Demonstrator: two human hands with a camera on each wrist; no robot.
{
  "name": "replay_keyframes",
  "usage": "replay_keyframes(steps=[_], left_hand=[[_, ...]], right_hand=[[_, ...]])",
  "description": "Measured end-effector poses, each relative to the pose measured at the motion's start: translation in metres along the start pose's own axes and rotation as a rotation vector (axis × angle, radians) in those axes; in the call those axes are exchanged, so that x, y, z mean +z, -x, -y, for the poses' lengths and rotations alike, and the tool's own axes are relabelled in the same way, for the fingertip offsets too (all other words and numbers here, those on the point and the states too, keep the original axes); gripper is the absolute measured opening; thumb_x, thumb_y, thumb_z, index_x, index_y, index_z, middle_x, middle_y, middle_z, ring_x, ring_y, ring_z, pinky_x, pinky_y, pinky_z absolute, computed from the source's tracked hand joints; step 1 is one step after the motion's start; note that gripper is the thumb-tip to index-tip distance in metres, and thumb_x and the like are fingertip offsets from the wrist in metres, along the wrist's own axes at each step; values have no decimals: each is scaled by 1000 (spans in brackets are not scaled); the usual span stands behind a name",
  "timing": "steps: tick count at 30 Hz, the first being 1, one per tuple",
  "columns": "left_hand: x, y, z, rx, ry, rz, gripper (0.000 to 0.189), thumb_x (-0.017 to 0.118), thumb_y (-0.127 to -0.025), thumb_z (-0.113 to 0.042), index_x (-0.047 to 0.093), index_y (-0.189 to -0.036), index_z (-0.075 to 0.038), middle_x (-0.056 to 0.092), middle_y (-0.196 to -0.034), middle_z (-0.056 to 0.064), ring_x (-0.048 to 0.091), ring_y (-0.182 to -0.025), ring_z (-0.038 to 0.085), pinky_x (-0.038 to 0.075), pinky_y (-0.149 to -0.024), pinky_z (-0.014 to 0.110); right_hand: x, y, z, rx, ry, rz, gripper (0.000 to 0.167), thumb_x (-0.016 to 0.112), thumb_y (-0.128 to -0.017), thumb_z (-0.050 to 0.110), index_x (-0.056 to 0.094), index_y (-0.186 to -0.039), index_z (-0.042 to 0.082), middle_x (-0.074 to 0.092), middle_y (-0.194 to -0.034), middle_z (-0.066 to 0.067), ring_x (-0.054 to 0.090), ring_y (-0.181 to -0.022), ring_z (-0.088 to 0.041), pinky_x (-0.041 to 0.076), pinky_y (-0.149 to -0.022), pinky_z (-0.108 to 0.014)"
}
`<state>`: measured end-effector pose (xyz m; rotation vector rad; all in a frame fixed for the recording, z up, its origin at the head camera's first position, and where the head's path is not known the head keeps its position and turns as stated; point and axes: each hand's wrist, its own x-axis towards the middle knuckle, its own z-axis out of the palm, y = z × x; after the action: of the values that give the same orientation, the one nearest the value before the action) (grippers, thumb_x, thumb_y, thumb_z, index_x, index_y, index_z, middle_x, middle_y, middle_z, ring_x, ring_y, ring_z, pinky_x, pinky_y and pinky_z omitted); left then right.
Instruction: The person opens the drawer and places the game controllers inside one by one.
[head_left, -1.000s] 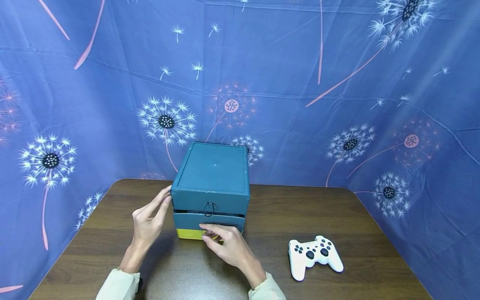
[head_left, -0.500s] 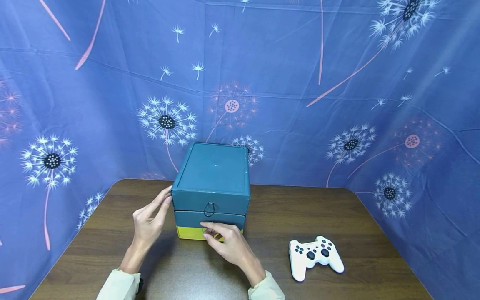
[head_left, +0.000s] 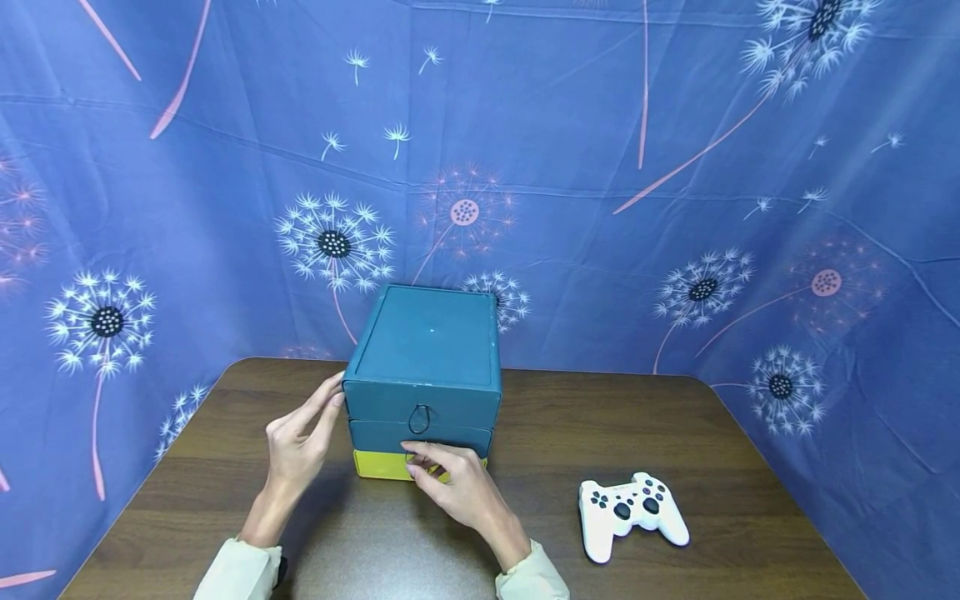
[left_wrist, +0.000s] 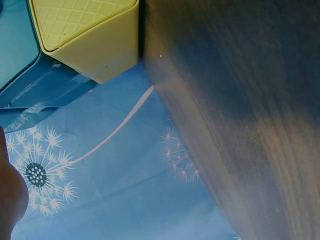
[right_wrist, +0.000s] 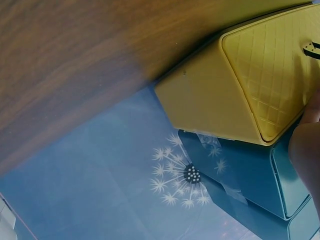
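A small chest with teal upper drawers and a yellow bottom drawer (head_left: 378, 465) stands on the table. My left hand (head_left: 295, 450) rests its fingertips against the upper left front edge of the chest, fingers fairly straight. With its index fingertip, my right hand (head_left: 457, 487) touches the front of the middle teal drawer (head_left: 375, 436), which sits flush. Its thumb is lower, before the yellow front; a thin loop shows between thumb and index finger. A black loop pull (head_left: 419, 418) hangs on the top teal drawer (head_left: 375, 400). The right wrist view shows the yellow drawer's black loop (right_wrist: 312, 50).
A white game controller (head_left: 633, 515) lies on the brown wooden table (head_left: 600, 425), right of the chest. Behind the table hangs a blue cloth (head_left: 570, 250) printed with dandelions. Clear tape (left_wrist: 30, 112) runs along the chest's side in the left wrist view.
The middle teal drawer, slightly out with a dark gap above it a second ago, has gone in flush under my right hand. My left hand has stayed at the chest's edge.
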<state>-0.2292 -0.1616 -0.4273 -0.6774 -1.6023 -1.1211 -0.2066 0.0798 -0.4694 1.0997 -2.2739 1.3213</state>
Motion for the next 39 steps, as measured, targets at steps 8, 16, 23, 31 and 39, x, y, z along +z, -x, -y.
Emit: replay_keyframes(steps=[8,16,23,31,39], left_hand=[[0,-1,-2,-2,-16,-4,44,67,-75,31,72,-115,14,73,-107,29,68,-109,1,54,-91,15],[0,0,-3,-5,-19,-5,41,67,-78,28,72,-116,14,73,-107,29,68,-109,1,54,-91,15],[0,-1,-2,-5,-22,-5,44,67,-76,30,72,-117,14,73,-107,29,68,-109,1,54,-91,15],[0,-1,-2,-9,-15,4,38,67,-81,26,71,-116,15,72,-108,29,68,-109,2,55,-91,16],[-1,1,0,-15,-12,16,37,67,-82,25,71,-117,15,72,-109,29,68,-110,2,54,-92,16]], right_hand=[[0,0,0,15,-4,6,29,71,-99,9,73,-128,7,77,-106,-3,68,-86,-1,58,-74,-15],[1,4,1,-2,22,19,33,71,-100,10,70,-133,8,77,-108,-7,70,-89,-3,57,-73,-14],[-1,11,-2,-73,54,-5,36,70,-100,10,68,-135,5,76,-103,-4,70,-87,-3,58,-73,-15],[-10,22,-2,-126,102,-81,35,74,-93,4,72,-128,3,76,-96,-4,69,-80,-3,59,-66,-18],[-13,30,-1,-181,61,-126,35,70,-92,-6,69,-126,-2,76,-95,-4,70,-81,-6,60,-69,-19]])
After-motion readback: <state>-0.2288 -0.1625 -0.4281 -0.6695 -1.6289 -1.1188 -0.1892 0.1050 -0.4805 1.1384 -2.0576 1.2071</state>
